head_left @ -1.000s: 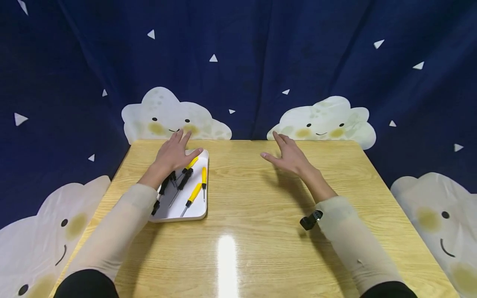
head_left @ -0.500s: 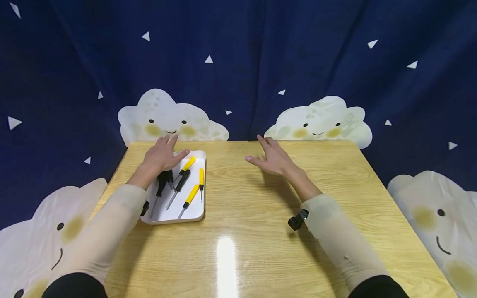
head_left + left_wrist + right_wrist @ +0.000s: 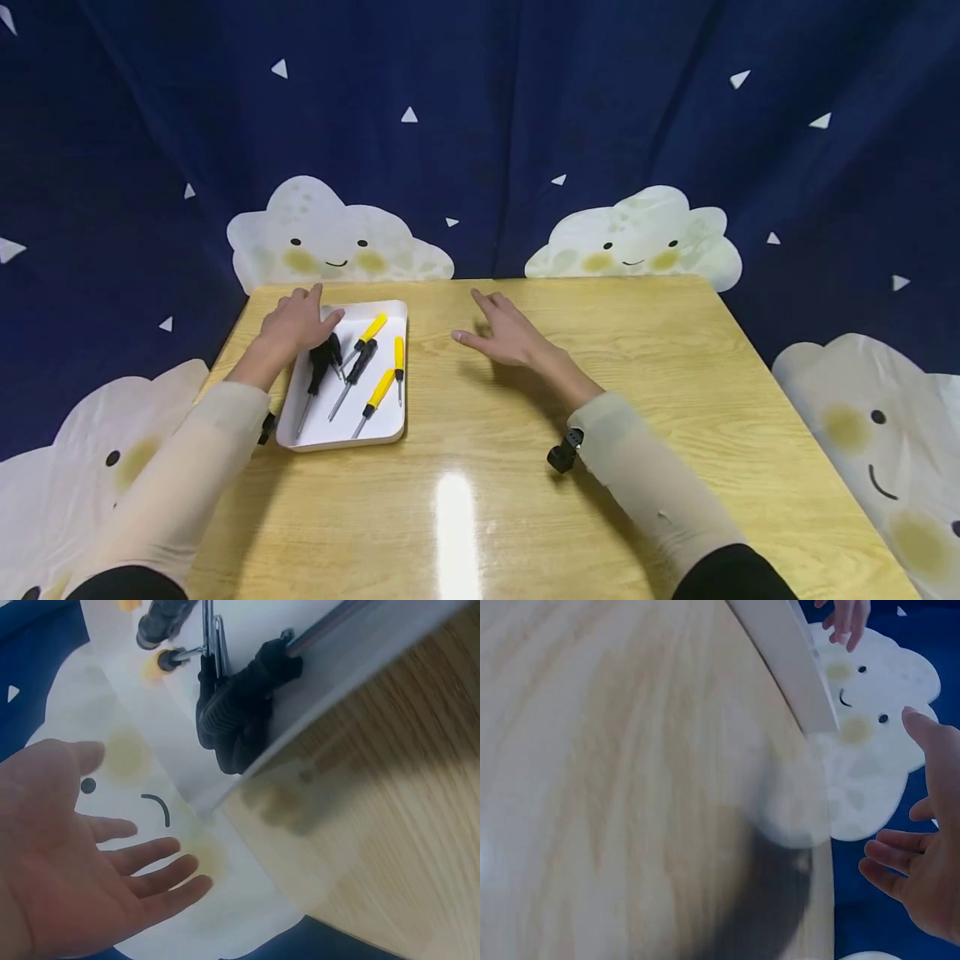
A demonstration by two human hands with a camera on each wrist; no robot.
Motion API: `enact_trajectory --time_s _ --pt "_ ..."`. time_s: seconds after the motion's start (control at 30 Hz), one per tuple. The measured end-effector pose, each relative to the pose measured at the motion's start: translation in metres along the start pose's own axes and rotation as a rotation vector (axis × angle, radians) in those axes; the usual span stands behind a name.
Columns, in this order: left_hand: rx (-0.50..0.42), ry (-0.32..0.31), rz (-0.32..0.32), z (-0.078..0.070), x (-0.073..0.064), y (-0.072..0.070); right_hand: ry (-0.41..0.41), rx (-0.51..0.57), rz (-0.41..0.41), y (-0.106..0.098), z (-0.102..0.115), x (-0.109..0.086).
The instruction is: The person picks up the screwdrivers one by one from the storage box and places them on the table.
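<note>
white plastic, or so it looks to us, the tray [image 3: 342,445] sits at the far left corner of the wooden table [image 3: 675,350], its long axis running from the far edge toward the near one. we judge the left hand [image 3: 295,321] to be the nearer: it hovers above the tray's far left corner, so the tray lies beneath it, toward the right and the near edge. its fingers are spread loosely, and we see nothing in its grasp. the right hand [image 3: 510,333] hangs over the table, apart from the tray's right edge, with the tray to its left; its fingers are loosely extended too, thumb held away, and it has hold of nothing.

counting, we find one tray and three yellow screwdrivers [image 3: 381,389]: one along the tray's right edge, one slanting toward the near edge, one by the far edge. of the black screwdrivers [image 3: 362,360] we count at least three: one slanting through the middle, the others bunched along the left side, where the handles overlap and may hide another. beyond the table's far edge hangs one navy curtain [image 3: 465,100], with two printed clouds [image 3: 322,217] behind that edge and one at either side.
</note>
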State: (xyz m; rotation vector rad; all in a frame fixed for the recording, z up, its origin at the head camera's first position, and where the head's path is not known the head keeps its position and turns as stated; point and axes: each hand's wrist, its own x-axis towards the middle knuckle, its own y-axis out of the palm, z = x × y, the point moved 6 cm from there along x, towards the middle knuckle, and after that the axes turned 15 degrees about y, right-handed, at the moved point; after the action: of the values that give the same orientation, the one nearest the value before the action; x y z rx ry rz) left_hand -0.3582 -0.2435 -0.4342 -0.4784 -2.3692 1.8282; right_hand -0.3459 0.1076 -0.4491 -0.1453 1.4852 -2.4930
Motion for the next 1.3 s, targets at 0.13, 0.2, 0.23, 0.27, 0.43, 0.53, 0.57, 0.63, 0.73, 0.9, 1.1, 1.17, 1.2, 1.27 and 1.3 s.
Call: enact_trajectory --time_s 0.13,0.2,0.23,0.27,0.43,0.53,0.57,0.63,0.73,0.9,1.1,1.17,1.2,1.27,1.3 --pt "-0.018 -0.005 0.006 0.005 -0.007 -0.003 -0.024 0.02 0.038 0.014 0.017 0.001" --pt "-0.025 -0.002 0.013 0.008 -0.011 -0.004 -0.038 0.031 0.063 0.02 0.026 0.0" --pt "-0.028 0.0 0.022 0.008 -0.013 -0.005 -0.043 0.039 0.077 0.024 0.031 0.0" --pt "-0.033 0.004 0.034 0.009 -0.015 -0.005 -0.046 0.046 0.092 0.027 0.035 -0.001" --pt "-0.032 0.022 0.084 0.012 -0.024 -0.004 -0.047 0.053 0.154 0.043 0.054 -0.004" --pt "-0.026 0.041 0.093 0.013 -0.027 -0.004 -0.049 0.053 0.171 0.051 0.062 -0.005" --pt "-0.029 0.045 0.099 0.013 -0.028 -0.004 -0.052 0.054 0.173 0.053 0.064 -0.005" --pt "-0.037 0.047 0.123 0.015 -0.03 -0.002 -0.057 0.067 0.18 0.058 0.068 -0.005" --pt "-0.069 0.041 0.171 0.018 -0.033 0.002 -0.06 0.086 0.19 0.064 0.073 -0.006" --pt "-0.151 0.019 0.22 0.021 -0.037 0.011 -0.07 0.104 0.2 0.072 0.079 -0.009" --pt "-0.241 -0.017 0.223 0.021 -0.042 0.017 -0.085 0.123 0.187 0.077 0.087 -0.013" --pt "-0.273 -0.022 0.223 0.02 -0.044 0.018 -0.082 0.137 0.192 0.078 0.09 -0.013" --pt "-0.292 -0.024 0.223 0.019 -0.045 0.019 -0.079 0.146 0.194 0.079 0.091 -0.013" --pt "-0.327 -0.027 0.222 0.018 -0.046 0.02 -0.073 0.16 0.195 0.08 0.093 -0.013" --pt "-0.341 -0.025 0.221 0.018 -0.047 0.02 -0.07 0.166 0.196 0.081 0.094 -0.013"
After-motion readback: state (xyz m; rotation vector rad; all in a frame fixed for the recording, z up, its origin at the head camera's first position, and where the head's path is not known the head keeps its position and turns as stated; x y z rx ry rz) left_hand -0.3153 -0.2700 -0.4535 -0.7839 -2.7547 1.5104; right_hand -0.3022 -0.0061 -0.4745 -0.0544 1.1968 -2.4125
